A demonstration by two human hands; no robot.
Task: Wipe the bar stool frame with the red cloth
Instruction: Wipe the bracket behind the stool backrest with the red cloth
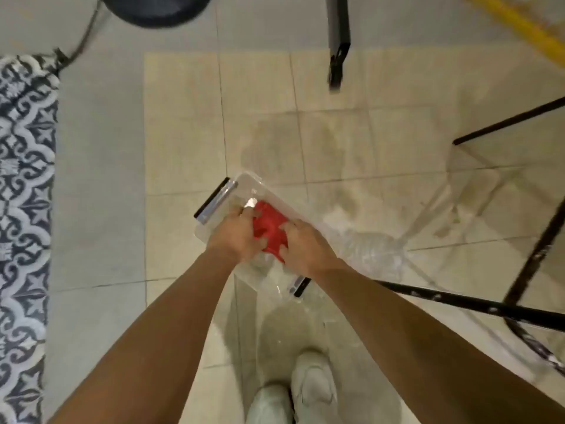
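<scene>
The red cloth (pixel 270 229) is bunched between both my hands, low over a clear plastic tub (pixel 244 185) with black handles on the tiled floor. My left hand (pixel 237 237) grips the cloth's left side and my right hand (pixel 302 246) grips its right side. The black metal frame of the bar stool (pixel 477 307) lies to the right: one bar runs along the floor under my right forearm, another leg rises at the right edge.
A wet patch spreads on the tiles around the tub. A patterned black-and-white rug (pixel 24 194) lies at the left. A dark round base (pixel 156 10) and a black table leg (pixel 337 35) stand at the top. My white shoes (pixel 293 393) are below.
</scene>
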